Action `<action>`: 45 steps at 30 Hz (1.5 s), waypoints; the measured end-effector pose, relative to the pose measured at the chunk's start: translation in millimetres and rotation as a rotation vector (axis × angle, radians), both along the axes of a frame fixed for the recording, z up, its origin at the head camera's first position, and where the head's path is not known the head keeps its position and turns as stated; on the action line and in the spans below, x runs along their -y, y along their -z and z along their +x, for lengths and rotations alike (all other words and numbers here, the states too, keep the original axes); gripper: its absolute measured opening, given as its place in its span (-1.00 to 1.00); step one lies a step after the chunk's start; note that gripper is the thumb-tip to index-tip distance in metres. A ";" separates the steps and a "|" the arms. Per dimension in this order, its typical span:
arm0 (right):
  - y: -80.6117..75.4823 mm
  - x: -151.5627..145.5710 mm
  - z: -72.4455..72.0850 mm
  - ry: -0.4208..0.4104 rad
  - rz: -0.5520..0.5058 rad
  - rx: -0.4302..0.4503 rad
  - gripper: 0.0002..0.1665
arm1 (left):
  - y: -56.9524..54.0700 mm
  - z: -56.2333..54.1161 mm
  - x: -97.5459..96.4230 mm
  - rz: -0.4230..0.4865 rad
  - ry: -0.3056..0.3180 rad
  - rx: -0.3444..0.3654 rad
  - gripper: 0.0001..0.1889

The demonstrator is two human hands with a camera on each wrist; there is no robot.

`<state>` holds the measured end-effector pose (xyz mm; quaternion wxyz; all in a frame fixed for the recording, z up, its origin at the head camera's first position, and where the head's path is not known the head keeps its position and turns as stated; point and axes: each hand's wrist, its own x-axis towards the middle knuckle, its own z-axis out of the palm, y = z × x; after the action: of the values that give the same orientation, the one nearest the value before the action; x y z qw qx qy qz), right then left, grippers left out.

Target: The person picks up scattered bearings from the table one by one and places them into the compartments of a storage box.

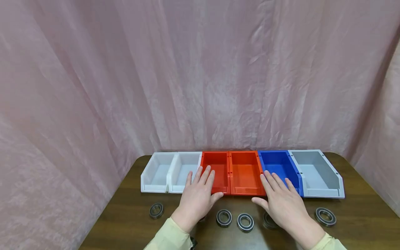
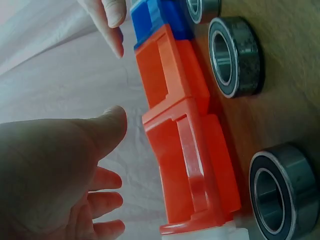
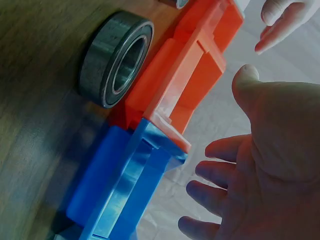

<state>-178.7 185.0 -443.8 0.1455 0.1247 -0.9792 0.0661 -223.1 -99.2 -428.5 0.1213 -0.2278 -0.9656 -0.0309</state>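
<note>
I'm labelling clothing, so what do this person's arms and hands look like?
The left hand and right hand are bare, with no gloves or rings visible. The pale yellow-green fabric left sleeve and matching right sleeve end near the wrists. A small black object shows at the left sleeve's edge; too little is visible to identify it.

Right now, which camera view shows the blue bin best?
The head view: it looks into the blue bin, though the right hand covers part of its front. The right wrist view shows that front closer, but cut off at the bottom; the left wrist view catches only a smaller part at the top edge.
</note>
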 end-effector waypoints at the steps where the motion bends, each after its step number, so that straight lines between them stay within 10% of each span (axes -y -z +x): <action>1: 1.2 -0.3 -1.8 0.000 -0.004 0.002 0.03 | 1.8 -2.1 0.6 0.003 0.000 -0.002 -0.15; 27: 5.7 5.5 -19.8 -0.082 -0.056 0.039 0.02 | 10.0 -26.8 22.9 0.009 -0.021 -0.042 -0.37; 45: 0.5 4.3 -20.0 -0.122 -0.033 0.052 0.00 | 15.6 -33.5 30.5 0.085 0.034 -0.217 -0.54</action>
<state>-198.7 180.7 -444.3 0.1179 0.1802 -0.9720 0.0940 -256.6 -129.8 -444.1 0.2340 -0.2410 -0.9406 -0.0489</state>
